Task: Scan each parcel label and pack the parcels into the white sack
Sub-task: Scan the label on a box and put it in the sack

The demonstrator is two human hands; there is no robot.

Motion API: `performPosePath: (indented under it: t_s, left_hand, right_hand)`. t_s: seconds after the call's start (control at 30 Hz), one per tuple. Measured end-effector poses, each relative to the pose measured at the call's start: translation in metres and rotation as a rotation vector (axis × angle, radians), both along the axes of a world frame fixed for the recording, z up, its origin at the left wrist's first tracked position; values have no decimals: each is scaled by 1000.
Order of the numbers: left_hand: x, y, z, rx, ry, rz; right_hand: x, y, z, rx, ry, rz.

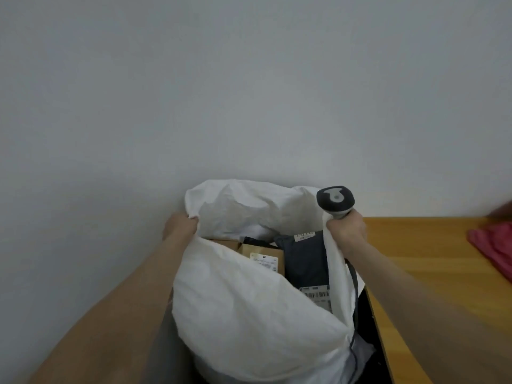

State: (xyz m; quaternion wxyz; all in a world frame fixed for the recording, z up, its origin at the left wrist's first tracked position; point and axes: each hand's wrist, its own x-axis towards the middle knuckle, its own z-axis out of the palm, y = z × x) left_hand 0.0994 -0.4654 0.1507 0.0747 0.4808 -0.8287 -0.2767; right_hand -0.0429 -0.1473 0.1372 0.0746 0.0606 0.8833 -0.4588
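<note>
Between the two hands the white sack is held with its mouth pulled wide. Its left rim is bunched in the clenched left hand. Its right rim is gripped by the right hand together with a scanner, whose head stands above the fist. Inside, a cardboard box lies nearer the left hand and a dark mailer nearer the right, with open room above both. Beyond the right hand a wooden table is seen, its edge just beside the sack.

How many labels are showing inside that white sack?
3: box label on the brown box; far label on the grey mailer; near label at the right edge of the sack. More may be hidden.
</note>
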Motion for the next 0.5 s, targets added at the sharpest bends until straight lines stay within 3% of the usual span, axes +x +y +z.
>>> performPosePath:
  t_s: [0.27,0.4,0.5]
  left_hand:
    - [-30,25,57,-11,462,109]
    - [-35,27,70,-24,584,138]
    - [-30,25,71,-88,572,113]
  right_hand:
    - [-15,4,79,-142,185,-48]
    - [-21,7,90,-140,219,-55]
    - [-24,11,86,-140,224,-59]
